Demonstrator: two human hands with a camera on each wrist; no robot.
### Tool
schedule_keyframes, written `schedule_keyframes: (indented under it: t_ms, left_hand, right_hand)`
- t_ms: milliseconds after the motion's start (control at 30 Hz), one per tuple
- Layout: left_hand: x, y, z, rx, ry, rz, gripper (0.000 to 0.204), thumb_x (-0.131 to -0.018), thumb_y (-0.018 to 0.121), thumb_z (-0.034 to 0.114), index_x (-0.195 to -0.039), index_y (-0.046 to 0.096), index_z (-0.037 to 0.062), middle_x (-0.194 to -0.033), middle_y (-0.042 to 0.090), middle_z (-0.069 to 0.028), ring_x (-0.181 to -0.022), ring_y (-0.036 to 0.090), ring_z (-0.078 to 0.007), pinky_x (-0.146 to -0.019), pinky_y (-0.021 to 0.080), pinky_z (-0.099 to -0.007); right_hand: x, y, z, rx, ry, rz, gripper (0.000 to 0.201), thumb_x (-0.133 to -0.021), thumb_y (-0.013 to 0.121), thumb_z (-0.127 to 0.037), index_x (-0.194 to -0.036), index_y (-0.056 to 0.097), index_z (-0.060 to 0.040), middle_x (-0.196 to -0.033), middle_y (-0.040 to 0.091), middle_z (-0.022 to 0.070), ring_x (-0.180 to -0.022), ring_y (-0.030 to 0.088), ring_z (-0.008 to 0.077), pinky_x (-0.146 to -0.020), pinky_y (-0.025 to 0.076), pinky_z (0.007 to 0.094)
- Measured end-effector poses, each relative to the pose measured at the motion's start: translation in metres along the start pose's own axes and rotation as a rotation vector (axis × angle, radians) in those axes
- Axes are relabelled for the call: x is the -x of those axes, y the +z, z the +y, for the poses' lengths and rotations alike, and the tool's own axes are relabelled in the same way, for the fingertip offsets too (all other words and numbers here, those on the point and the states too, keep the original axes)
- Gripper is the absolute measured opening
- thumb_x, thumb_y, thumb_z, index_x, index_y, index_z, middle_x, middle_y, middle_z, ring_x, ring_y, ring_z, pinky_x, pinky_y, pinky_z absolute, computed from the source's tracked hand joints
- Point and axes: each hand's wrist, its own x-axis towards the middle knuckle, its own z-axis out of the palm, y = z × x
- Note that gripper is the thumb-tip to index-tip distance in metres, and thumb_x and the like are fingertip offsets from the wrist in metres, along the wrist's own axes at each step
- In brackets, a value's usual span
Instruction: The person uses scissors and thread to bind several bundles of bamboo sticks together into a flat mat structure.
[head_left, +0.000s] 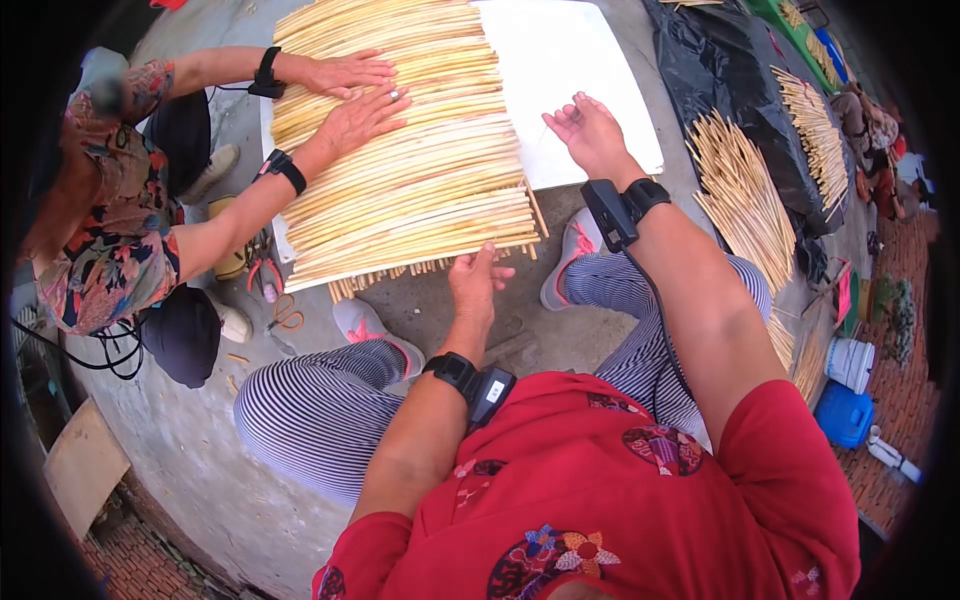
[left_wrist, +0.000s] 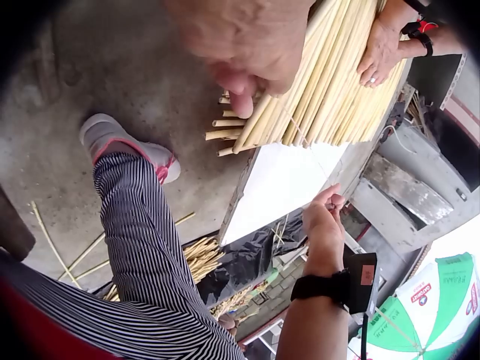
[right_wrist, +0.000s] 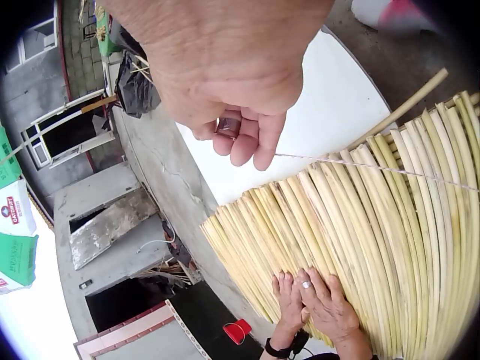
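A mat of pale split sticks lies on a white board on the concrete floor. My left hand is at the mat's near edge, with fingertips pinching the outermost sticks where their ends jut out. My right hand hovers above the board to the right of the mat, its fingers curled and pinching a thin string that runs taut across the mat's edge. Across from me, another person's two hands press flat on the mat.
Striped trouser legs and pink-soled shoes flank the floor below the mat. Pliers and scissors lie at the left. Loose stick bundles rest on black plastic at the right. Blue and white containers stand far right.
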Motion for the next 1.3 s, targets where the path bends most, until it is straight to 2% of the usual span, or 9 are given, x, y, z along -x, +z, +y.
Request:
schedule_keyframes:
  t_ms: [167, 367, 467, 667, 767, 867, 967, 1133, 1300]
  left_hand:
    - [-0.001, 0.001, 0.000, 0.002, -0.003, 0.032, 0.023, -0.086, 0.063, 0.020, -0.094, 0.055, 0.0006, -0.084, 0.064, -0.0088, -0.052, 0.061, -0.0137, -0.039, 0.038, -0.0198]
    - [-0.001, 0.006, 0.006, 0.000, -0.022, 0.047, 0.016, -0.085, 0.063, 0.017, -0.092, 0.057, 0.0034, -0.076, 0.061, -0.0036, -0.057, 0.061, -0.0114, -0.042, 0.040, -0.0201]
    - [-0.004, 0.009, 0.003, 0.097, 0.010, 0.062, 0.013, -0.084, 0.063, 0.013, -0.091, 0.057, 0.0036, -0.075, 0.061, -0.0034, -0.057, 0.060, -0.0112, -0.043, 0.041, -0.0205]
    - [-0.014, 0.007, 0.002, 0.152, 0.038, 0.006, 0.011, -0.082, 0.060, 0.005, -0.092, 0.057, 0.0027, -0.078, 0.060, -0.0035, -0.056, 0.057, -0.0111, -0.045, 0.042, -0.0198]
    - [-0.019, 0.008, -0.003, 0.167, 0.032, -0.008, 0.015, -0.081, 0.060, 0.005, -0.095, 0.057, 0.0021, -0.076, 0.061, -0.0046, -0.056, 0.057, -0.0104, -0.047, 0.043, -0.0209]
    - [-0.019, 0.009, -0.001, 0.164, 0.030, -0.048, 0.014, -0.084, 0.059, 0.004, -0.097, 0.057, 0.0009, -0.080, 0.061, -0.0050, -0.062, 0.059, -0.0117, -0.049, 0.047, -0.0206]
    - [-0.020, 0.011, 0.005, 0.084, -0.017, -0.022, 0.015, -0.085, 0.059, 0.005, -0.100, 0.057, 0.0003, -0.083, 0.062, -0.0063, -0.064, 0.060, -0.0121, -0.052, 0.049, -0.0206]
    - [-0.022, 0.019, 0.009, 0.057, -0.003, -0.008, 0.017, -0.085, 0.059, 0.005, -0.101, 0.057, -0.0013, -0.086, 0.062, -0.0076, -0.067, 0.061, -0.0132, -0.055, 0.050, -0.0213]
    - [-0.028, 0.015, 0.002, 0.050, -0.003, -0.005, 0.019, -0.087, 0.056, 0.005, -0.104, 0.054, -0.0016, -0.085, 0.062, -0.0092, -0.068, 0.062, -0.0155, -0.057, 0.052, -0.0237]
  right_hand:
    - [-0.007, 0.013, 0.004, -0.003, -0.006, 0.046, 0.011, -0.091, 0.049, -0.008, -0.097, 0.042, -0.0030, -0.078, 0.049, 0.0103, -0.071, 0.052, 0.0223, -0.081, 0.054, 0.0475]
    - [-0.023, 0.011, 0.009, -0.030, 0.033, 0.144, 0.008, -0.093, 0.046, -0.008, -0.097, 0.041, -0.0033, -0.079, 0.048, 0.0109, -0.070, 0.051, 0.0223, -0.080, 0.055, 0.0474]
    - [-0.021, 0.012, 0.013, -0.042, 0.020, 0.184, 0.008, -0.093, 0.046, -0.009, -0.097, 0.041, -0.0033, -0.079, 0.048, 0.0107, -0.070, 0.051, 0.0223, -0.080, 0.055, 0.0476]
    - [-0.036, -0.005, 0.007, -0.116, 0.026, 0.127, 0.008, -0.092, 0.049, -0.007, -0.095, 0.043, -0.0022, -0.078, 0.048, 0.0101, -0.069, 0.051, 0.0212, -0.083, 0.054, 0.0480]
    - [-0.039, 0.009, 0.001, -0.075, 0.056, 0.080, 0.009, -0.091, 0.050, -0.007, -0.094, 0.043, -0.0020, -0.076, 0.048, 0.0096, -0.068, 0.051, 0.0203, -0.084, 0.054, 0.0474]
    - [-0.046, 0.025, -0.002, 0.018, -0.014, -0.008, 0.009, -0.091, 0.050, -0.007, -0.095, 0.044, -0.0023, -0.074, 0.048, 0.0088, -0.067, 0.051, 0.0198, -0.084, 0.054, 0.0467]
    - [-0.053, 0.036, -0.005, 0.110, -0.018, -0.077, 0.012, -0.090, 0.052, -0.008, -0.097, 0.044, -0.0019, -0.075, 0.050, 0.0094, -0.067, 0.054, 0.0204, -0.081, 0.055, 0.0455]
    - [-0.058, 0.051, -0.016, 0.181, -0.065, -0.210, 0.013, -0.090, 0.054, -0.009, -0.096, 0.045, -0.0018, -0.077, 0.052, 0.0102, -0.069, 0.055, 0.0210, -0.080, 0.056, 0.0448]
    - [-0.047, 0.064, -0.023, -0.012, -0.082, -0.244, 0.012, -0.089, 0.056, -0.010, -0.094, 0.048, -0.0027, -0.074, 0.053, 0.0079, -0.070, 0.057, 0.0197, -0.080, 0.056, 0.0436]
